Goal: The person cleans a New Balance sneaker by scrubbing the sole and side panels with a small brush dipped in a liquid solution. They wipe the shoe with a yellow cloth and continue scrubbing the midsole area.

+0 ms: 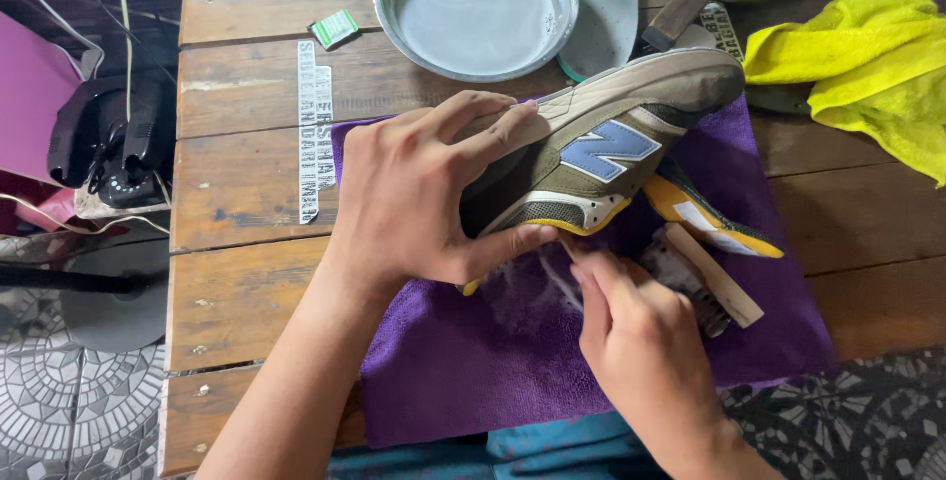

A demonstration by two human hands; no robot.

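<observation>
Left hand gripping olive sneaker (on its side, above purple towel); right hand pinching a small brush at the sole.

- The left hand grips the olive sneaker, which blocks the middle of the purple towel.
- A wooden-handled brush and a yellow-edged insole crowd the space right of the right hand.
- A steel bowl and a yellow cloth close off the far side.
- Bare wooden tabletop lies open to the left.
</observation>
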